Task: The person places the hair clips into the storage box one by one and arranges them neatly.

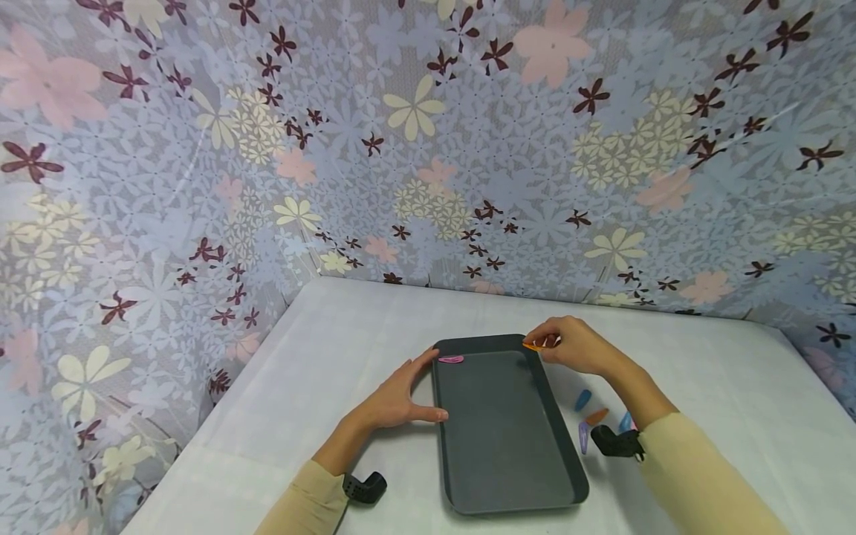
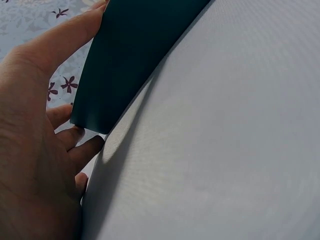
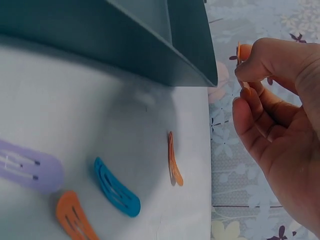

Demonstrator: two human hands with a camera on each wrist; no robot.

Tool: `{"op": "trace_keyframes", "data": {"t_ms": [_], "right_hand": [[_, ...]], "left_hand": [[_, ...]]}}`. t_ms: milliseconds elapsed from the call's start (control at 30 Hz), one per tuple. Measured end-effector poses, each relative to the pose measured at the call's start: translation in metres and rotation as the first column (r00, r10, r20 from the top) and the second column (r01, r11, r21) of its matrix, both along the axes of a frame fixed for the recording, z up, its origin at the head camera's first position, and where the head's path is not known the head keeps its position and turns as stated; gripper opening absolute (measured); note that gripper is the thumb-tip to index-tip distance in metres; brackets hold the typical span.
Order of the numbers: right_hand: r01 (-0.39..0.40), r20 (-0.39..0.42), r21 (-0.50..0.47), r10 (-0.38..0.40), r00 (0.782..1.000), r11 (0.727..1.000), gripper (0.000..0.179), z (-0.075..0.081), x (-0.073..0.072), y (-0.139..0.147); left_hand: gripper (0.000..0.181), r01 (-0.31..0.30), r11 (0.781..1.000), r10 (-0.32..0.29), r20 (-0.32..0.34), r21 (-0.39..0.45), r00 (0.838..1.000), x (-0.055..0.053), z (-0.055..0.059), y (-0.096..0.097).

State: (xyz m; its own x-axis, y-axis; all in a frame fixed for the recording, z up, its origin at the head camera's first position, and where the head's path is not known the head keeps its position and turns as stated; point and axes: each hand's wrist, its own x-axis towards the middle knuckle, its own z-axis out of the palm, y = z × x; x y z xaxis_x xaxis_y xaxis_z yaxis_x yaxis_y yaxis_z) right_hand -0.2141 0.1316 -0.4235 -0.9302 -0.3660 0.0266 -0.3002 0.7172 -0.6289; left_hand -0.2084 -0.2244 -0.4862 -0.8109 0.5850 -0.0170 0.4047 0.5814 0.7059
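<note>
My right hand [image 1: 580,347] pinches an orange snap hair clip [image 1: 533,346] between thumb and fingers, at the far right corner of a dark grey baking tray [image 1: 501,438]. In the right wrist view the pinched clip [image 3: 239,57] is seen nearly edge-on, partly covered by the fingers. My left hand [image 1: 394,397] lies along the tray's left side, fingers stretched to the far corner and thumb on the rim. The left wrist view has its fingertips touching the tray wall [image 2: 135,60]. A pink hair clip [image 1: 451,360] lies inside the tray, in the far left corner.
Right of the tray, on the white table [image 1: 374,312], lie a blue clip [image 1: 582,400], an orange clip [image 1: 597,417], a purple clip [image 1: 583,438] and another blue clip [image 1: 626,423]. The right wrist view also shows a slim orange clip [image 3: 173,160]. Flowered cloth [image 1: 414,186] hangs behind.
</note>
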Motion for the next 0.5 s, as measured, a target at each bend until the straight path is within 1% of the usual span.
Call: {"op": "trace_keyframes", "data": {"t_ms": [333,500], "right_hand": [[-0.012,0.027,0.014,0.011,1.0,1.0,0.03,-0.002,-0.006,-0.011],[-0.022,0.021,0.033,0.021,1.0,0.999,0.029,-0.003,-0.009,-0.017]], "left_hand": [[0.102,0.002,1.0,-0.002,0.005,0.009,1.0,-0.001,-0.001,0.001],[0.102,0.006,1.0,-0.007,0.005,0.022,1.0,-0.002,-0.002,0.0]]}}
